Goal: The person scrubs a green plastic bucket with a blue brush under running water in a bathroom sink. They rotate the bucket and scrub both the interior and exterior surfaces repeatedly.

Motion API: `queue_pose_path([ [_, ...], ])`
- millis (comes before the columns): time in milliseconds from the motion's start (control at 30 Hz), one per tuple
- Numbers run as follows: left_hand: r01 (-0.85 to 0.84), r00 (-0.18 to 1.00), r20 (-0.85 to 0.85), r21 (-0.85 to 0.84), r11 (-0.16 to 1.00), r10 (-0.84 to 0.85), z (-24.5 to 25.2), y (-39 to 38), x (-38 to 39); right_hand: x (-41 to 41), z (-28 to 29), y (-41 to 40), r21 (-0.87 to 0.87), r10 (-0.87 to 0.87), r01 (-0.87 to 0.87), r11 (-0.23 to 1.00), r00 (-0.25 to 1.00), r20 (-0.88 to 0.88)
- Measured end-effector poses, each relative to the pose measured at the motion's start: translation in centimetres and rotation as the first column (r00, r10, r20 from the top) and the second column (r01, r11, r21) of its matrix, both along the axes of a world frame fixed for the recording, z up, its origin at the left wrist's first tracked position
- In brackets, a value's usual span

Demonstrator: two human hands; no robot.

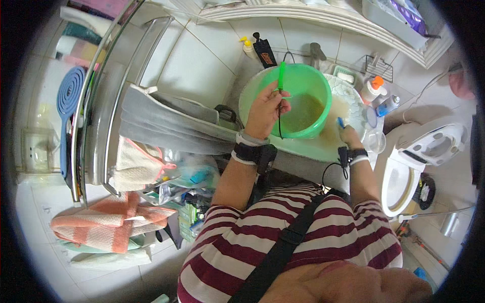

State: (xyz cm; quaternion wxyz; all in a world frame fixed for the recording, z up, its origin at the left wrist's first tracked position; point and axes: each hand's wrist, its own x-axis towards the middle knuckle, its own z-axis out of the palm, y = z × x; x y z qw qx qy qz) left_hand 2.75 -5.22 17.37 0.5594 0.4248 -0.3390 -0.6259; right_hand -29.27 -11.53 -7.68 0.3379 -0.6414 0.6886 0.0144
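A green plastic bucket (324, 81) sits tilted in the white washbasin (350, 89), its open mouth towards me. Murky brownish liquid (308, 110) shows inside it, and similar cloudy water (335, 130) lies in the basin. My left hand (265, 111) is closed on the bucket's thin handle (282, 77), which has a bright green grip. Over the right side of the basin, my right hand (351, 137) grasps a small blue object (340, 122), perhaps a brush; most of it is hidden by the fingers.
Behind the basin stand a faucet (317, 53), a black toothpaste tube (264, 51) and a yellow-topped pump bottle (248, 47). To the right are an orange-topped bottle (373, 89), a clear cup (375, 142) and a toilet (401, 181). Grey towels (163, 121) hang left.
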Motion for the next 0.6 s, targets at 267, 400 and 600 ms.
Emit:
queue_pose_path([
  [267, 0.095, 0.990, -0.090, -0.109, 0.989, -0.105, -1.1, -1.3, -3.1, 7.0, 23.0, 2.0, -0.728, 0.236, 0.047, 0.684, 0.930, 0.281],
  [400, 0.165, 0.895, -0.429, 0.059, 0.985, -0.124, -1.3, -1.9, -3.1, 12.1, 27.5, 3.1, -0.865, 0.397, -0.050, 0.500, 0.901, 0.177],
  [600, 0.323, 0.784, -0.529, -0.100, 0.941, -0.326, -1.5, -2.4, -1.6, 13.5, 25.9, 4.3, -0.813, 0.436, -0.124, 0.569, 0.884, 0.170],
])
